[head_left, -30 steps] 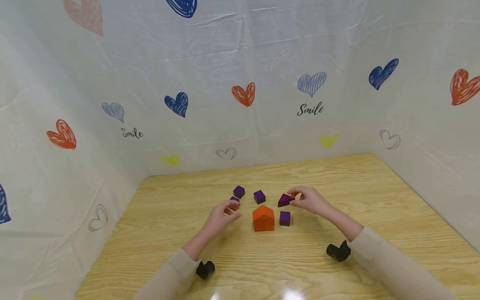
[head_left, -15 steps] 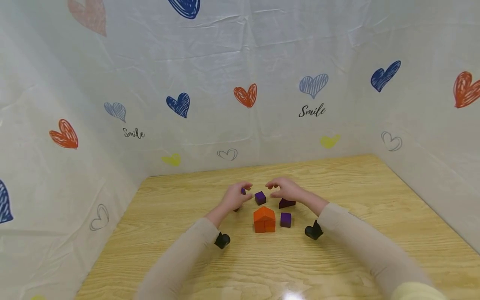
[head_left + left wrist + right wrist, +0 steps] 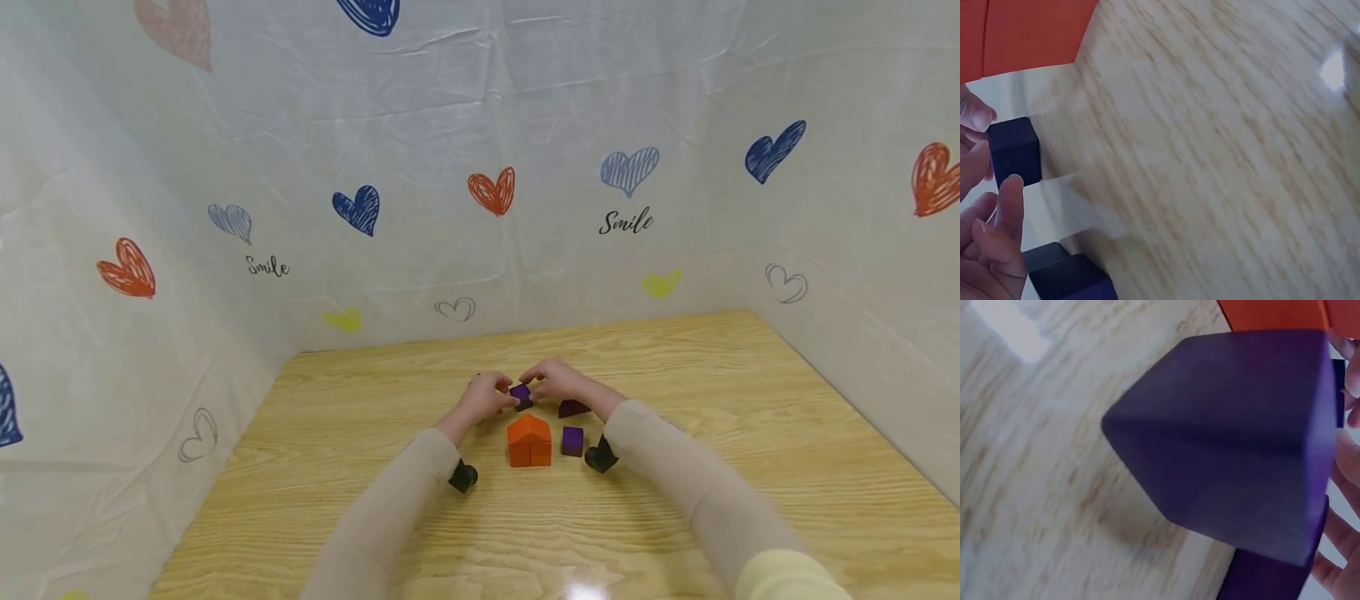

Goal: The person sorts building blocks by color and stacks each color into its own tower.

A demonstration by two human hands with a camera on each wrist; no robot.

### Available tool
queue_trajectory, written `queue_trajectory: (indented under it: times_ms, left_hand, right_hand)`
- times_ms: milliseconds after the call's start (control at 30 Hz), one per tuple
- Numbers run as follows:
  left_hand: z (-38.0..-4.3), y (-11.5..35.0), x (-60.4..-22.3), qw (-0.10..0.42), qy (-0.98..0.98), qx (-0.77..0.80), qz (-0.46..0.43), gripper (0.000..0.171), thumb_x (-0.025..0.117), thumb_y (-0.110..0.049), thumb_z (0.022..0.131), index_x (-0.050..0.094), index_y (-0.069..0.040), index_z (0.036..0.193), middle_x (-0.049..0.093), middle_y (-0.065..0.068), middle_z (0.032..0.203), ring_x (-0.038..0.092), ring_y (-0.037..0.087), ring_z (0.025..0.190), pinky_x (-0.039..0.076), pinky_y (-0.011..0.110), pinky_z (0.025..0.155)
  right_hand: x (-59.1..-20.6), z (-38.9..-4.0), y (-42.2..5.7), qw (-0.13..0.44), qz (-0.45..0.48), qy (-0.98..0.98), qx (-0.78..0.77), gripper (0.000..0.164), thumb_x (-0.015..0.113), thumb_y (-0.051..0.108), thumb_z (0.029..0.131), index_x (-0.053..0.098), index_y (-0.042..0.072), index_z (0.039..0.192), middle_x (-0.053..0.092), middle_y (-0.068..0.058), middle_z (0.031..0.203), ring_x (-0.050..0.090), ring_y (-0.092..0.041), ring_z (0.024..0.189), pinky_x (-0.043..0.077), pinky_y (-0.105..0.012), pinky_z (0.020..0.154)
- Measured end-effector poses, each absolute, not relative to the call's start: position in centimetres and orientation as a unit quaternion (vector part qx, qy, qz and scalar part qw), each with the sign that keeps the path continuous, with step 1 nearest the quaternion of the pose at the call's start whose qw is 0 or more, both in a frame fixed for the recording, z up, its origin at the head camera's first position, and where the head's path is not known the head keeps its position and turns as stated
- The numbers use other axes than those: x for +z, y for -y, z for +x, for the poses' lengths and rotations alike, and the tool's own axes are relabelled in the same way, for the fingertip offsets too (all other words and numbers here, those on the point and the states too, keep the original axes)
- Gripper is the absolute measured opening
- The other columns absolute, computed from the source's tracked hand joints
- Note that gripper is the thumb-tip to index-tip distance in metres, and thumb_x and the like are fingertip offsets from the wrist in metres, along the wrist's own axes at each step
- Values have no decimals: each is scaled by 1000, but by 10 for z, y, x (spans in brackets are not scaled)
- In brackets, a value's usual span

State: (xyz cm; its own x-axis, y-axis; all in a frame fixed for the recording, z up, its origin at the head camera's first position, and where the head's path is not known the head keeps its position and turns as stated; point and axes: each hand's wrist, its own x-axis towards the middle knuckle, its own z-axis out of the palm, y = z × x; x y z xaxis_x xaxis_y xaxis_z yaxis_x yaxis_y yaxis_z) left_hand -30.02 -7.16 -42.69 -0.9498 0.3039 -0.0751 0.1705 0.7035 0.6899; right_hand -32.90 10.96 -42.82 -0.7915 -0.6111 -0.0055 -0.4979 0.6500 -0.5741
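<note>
Table (image 3: 255, 467): pale wood grain, glare spot (image 3: 586, 591) at near side. Creased white sheet (image 3: 427, 125) rises behind and at both sides; printed red hearts (image 3: 492, 192), blue hearts (image 3: 357, 210), yellow hearts (image 3: 344, 319), black "Smile" lettering (image 3: 627, 222) twice.

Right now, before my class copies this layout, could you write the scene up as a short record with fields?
Surface: wood-grain table
House: orange house, triangular roof over two blocks side by side
Centre: far purple cube, behind the house, between the hands
Left hand: at the cube's left side
Right hand: at its right side
Contact: fingertips at or very near the cube; touch unclear
Right of house: near purple cube, standing apart
Behind that: purple wedge, partly hidden by the right arm
</note>
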Motion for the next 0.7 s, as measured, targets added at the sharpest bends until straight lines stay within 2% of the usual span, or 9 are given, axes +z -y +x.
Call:
queue_trajectory:
  times_ms: [467, 700]
  left_hand:
    - [-305, 71, -437, 94, -918, 368, 115, 29, 69, -16, 82, 64, -2, 106, 65, 10, 98, 53, 11, 61, 44, 21, 54]
    - [-306, 70, -436, 96, -919, 360, 130, 27, 67, -13, 84, 64, 0, 107, 65, 11, 99, 53, 11, 59, 44, 21, 53]
  right_hand:
    - [-434, -330, -106, 104, -285, -902, -306, 31, 66, 8, 82, 63, -2, 111, 65, -15, 109, 58, -29, 101, 47, -37, 85]
    - [-433, -329, -108, 93, -296, -901, -303, 31, 67, 8, 82, 63, -3, 110, 65, -16, 109, 58, -29, 103, 46, -38, 87]
